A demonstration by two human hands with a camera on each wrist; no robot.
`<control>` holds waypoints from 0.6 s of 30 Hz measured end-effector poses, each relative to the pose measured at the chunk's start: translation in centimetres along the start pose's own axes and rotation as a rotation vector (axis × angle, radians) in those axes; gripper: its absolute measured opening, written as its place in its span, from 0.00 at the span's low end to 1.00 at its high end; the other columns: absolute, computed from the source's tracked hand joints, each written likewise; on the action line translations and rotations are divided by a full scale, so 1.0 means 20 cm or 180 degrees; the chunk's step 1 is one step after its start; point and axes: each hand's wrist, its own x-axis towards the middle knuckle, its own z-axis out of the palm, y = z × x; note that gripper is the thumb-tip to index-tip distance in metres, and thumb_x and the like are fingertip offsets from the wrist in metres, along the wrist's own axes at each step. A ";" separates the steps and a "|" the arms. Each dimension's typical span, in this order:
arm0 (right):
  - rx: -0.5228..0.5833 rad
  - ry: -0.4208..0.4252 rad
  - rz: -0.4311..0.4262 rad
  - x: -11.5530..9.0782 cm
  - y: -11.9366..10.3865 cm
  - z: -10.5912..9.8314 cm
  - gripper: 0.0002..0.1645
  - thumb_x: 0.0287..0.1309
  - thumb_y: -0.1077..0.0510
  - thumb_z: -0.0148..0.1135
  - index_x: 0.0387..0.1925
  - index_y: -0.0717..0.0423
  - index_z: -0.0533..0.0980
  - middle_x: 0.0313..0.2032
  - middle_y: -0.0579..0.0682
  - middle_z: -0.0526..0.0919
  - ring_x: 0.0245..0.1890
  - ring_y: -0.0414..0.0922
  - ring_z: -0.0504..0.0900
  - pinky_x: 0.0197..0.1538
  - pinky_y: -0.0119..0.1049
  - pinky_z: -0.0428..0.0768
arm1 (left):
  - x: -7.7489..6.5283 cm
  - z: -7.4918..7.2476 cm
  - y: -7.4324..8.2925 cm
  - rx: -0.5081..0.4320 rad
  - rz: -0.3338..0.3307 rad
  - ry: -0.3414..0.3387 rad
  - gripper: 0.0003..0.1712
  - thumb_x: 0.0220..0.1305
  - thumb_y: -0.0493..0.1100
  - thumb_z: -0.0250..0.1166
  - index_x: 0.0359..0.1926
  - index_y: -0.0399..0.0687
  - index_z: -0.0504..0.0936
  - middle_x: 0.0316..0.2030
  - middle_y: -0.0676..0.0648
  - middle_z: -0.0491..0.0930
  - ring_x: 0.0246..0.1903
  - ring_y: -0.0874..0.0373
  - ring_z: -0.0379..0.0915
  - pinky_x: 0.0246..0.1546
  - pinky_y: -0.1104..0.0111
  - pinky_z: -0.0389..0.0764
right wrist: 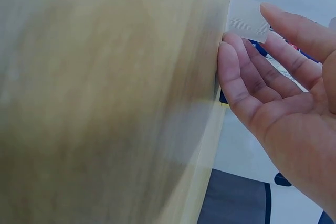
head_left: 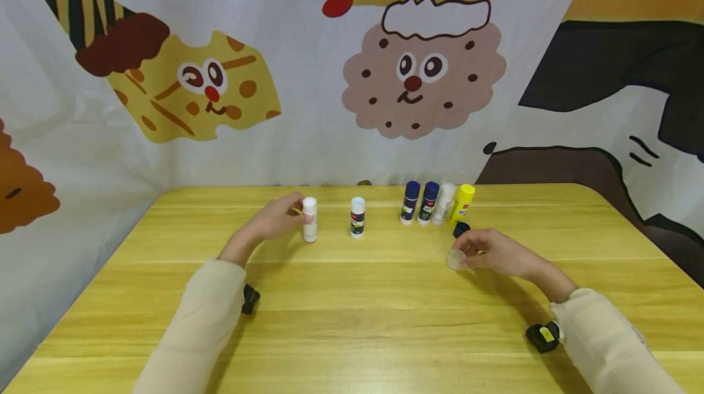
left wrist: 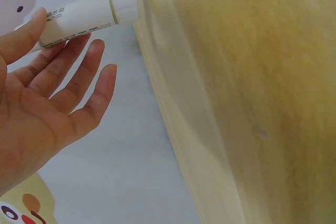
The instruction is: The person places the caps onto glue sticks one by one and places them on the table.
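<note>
My left hand (head_left: 279, 217) pinches a white glue stick (head_left: 310, 229) between thumb and fingers on the left of the table. The stick stands upright there; in the left wrist view the white glue stick (left wrist: 84, 18) shows small printing and a thin gold line near one end. A whitish translucent cap (head_left: 455, 259) is pinched by my right hand (head_left: 495, 251), low over the wood. Fine ridges show on that cap (right wrist: 247, 20) in the right wrist view. Between the hands, an uncapped glue stick (head_left: 357, 223) with a dark label stands upright.
Two blue-capped glue sticks, the left one (head_left: 409, 203) and the right one (head_left: 428, 203), stand at the back beside a white one (head_left: 443, 203) and a yellow one (head_left: 462, 203). A dark cap (head_left: 461, 229) lies by my right fingers. Behind the table (head_left: 352, 321) hangs a printed cloth (head_left: 308, 156).
</note>
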 end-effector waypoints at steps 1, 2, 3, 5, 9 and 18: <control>-0.0006 0.0005 -0.0008 0.00 0.00 0.00 0.16 0.54 0.61 0.63 0.43 0.66 0.73 0.38 0.57 0.78 0.34 0.46 0.76 0.35 0.33 0.76 | 0.00 0.00 0.01 0.0005 0.0003 -0.0008 0.14 0.65 0.39 0.57 0.48 0.35 0.70 0.47 0.36 0.73 0.49 0.41 0.70 0.46 0.53 0.71; -0.0018 0.0011 -0.0012 0.00 0.00 0.00 0.16 0.54 0.61 0.63 0.43 0.66 0.73 0.38 0.57 0.78 0.34 0.46 0.75 0.35 0.33 0.76 | -0.01 0.00 0.01 0.0023 0.0005 -0.0004 0.14 0.65 0.39 0.57 0.47 0.34 0.70 0.46 0.36 0.74 0.49 0.42 0.69 0.46 0.53 0.71; -0.0031 0.0016 -0.0017 0.00 0.00 0.00 0.16 0.54 0.61 0.63 0.43 0.66 0.74 0.38 0.56 0.78 0.34 0.45 0.75 0.35 0.33 0.76 | -0.01 0.00 0.02 0.0049 0.0003 -0.0006 0.14 0.65 0.39 0.57 0.47 0.34 0.70 0.46 0.36 0.74 0.49 0.42 0.69 0.46 0.54 0.71; -0.0064 0.0025 -0.0025 0.00 -0.01 0.00 0.16 0.54 0.61 0.63 0.43 0.65 0.74 0.37 0.55 0.78 0.34 0.45 0.75 0.35 0.33 0.76 | -0.02 0.00 0.03 0.0089 -0.0018 -0.0005 0.13 0.65 0.39 0.57 0.46 0.34 0.70 0.45 0.37 0.74 0.48 0.43 0.70 0.46 0.54 0.71; -0.0111 0.0039 -0.0038 -0.01 -0.01 0.00 0.16 0.54 0.60 0.63 0.43 0.64 0.74 0.37 0.54 0.78 0.34 0.44 0.75 0.35 0.33 0.75 | -0.04 0.01 0.06 0.0068 -0.0060 -0.0023 0.11 0.65 0.38 0.56 0.44 0.34 0.70 0.43 0.38 0.75 0.47 0.45 0.71 0.45 0.56 0.72; -0.0032 0.0027 0.0003 0.00 -0.02 0.00 0.16 0.54 0.61 0.63 0.43 0.65 0.74 0.38 0.55 0.77 0.33 0.45 0.74 0.33 0.33 0.75 | -0.08 0.02 0.12 0.0011 0.0064 -0.0062 0.13 0.64 0.38 0.57 0.46 0.34 0.70 0.43 0.39 0.76 0.46 0.46 0.72 0.45 0.56 0.72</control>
